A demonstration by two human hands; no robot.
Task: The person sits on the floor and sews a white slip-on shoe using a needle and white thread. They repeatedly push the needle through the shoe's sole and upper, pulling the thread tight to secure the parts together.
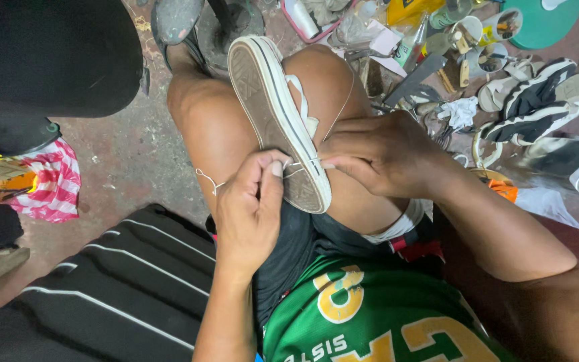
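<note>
Sneaker [277, 117] clamped sole-up between a seated person's bare knees, its long axis running from the toe up near the floor clutter down to the heel at the lap, where both hands meet. The left hand [252, 211] is closed in a pinch at the sole's edge near the heel, thumb and forefinger tight on what looks like a needle or the end of a thread [338, 110]; the item itself is too small to make out. The right hand [383, 151] lies just across the shoe on its upper side, fingers curled shut and drawing the pale thread taut, the line looping up over the knee. The stitching point sits between the two hands, touching the left fingertips and just beside the right. A loose end of thread [208, 179] hangs off the left thigh. Sandals [537, 100], bottles and tools litter the floor [129, 154] beyond the knees
</note>
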